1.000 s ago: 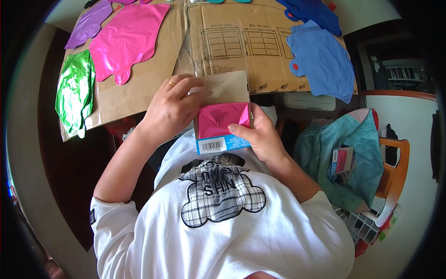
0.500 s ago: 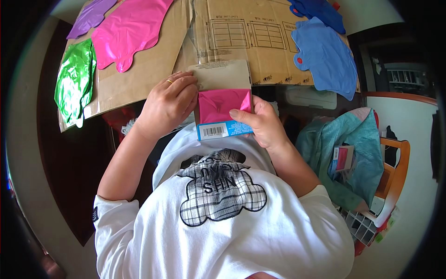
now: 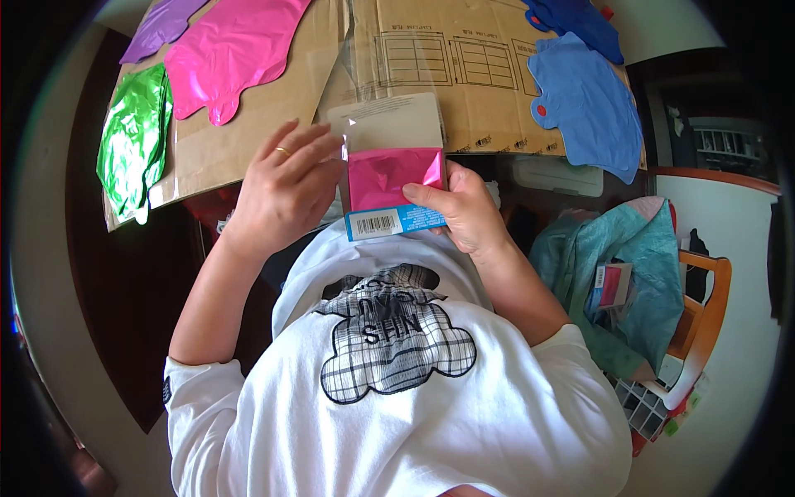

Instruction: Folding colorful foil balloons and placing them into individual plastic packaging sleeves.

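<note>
My right hand [image 3: 470, 209] grips the right edge of a small package, its thumb lying over the front. The package has a folded pink foil balloon [image 3: 385, 176] in the middle, a grey-beige card flap [image 3: 397, 123] at the top and a blue strip with a barcode [image 3: 397, 222] at the bottom. Clear plastic glints along its upper left edge. Just left of the package, my left hand [image 3: 286, 186] is raised with its fingers loosely apart, nothing visible in them. A ring is on one finger.
Cardboard [image 3: 472, 99] covers the table ahead. Flat foil balloons lie on it: purple [image 3: 161, 29], pink [image 3: 232, 58] and green [image 3: 132, 137] at left, light blue [image 3: 584, 108] and dark blue [image 3: 575, 25] at right. A wooden chair [image 3: 704, 306] with teal cloth holds another package [image 3: 611, 286].
My left hand has let go of the package's upper left side and moved left, its fingers spreading. The package, still in my right hand, has risen slightly.
</note>
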`<state>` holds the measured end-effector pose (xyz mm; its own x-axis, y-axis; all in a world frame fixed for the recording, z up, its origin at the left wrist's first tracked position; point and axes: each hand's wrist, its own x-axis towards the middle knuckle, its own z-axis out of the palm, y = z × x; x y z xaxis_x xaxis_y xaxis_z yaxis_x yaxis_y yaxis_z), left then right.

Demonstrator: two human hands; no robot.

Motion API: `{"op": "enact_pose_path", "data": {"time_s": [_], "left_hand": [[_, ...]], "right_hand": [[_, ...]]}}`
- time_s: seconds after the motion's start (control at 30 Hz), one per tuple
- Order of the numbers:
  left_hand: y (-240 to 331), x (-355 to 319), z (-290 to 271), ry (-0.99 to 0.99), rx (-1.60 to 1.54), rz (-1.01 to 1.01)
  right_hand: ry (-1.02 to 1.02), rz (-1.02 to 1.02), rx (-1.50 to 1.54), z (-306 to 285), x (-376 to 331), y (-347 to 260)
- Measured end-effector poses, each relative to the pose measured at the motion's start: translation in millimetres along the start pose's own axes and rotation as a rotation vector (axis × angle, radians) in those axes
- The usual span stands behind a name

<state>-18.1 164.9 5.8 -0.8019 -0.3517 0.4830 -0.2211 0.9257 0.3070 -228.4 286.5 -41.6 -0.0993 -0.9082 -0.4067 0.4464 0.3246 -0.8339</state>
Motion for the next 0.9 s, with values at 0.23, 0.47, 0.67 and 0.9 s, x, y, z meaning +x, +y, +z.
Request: {"op": "enact_pose_path", "data": {"time_s": [0.23,0.47,0.67,0.9], "left_hand": [[64.9,-57.0,36.5,0.468,-1.579,-1.201],[70.0,-31.2,55.8,0.569,-1.934,-1.194],[65.7,-29.0,54.3,0.636,-1.842,-1.314],[64.9,-21.3,48.6,0.571,-1.819,-1.355]], "right_hand": [[0.009,-0.051,-0.029,11.1,-2.0,2.1],[0.078,-0.14,-0.035,36.1,-3.4,21.5],[0.14,-0.117,-0.511,0.9,-3.8,-20.4],[0.105,-0.18,-0.193,-0.4,0.5,-15.1]]}}
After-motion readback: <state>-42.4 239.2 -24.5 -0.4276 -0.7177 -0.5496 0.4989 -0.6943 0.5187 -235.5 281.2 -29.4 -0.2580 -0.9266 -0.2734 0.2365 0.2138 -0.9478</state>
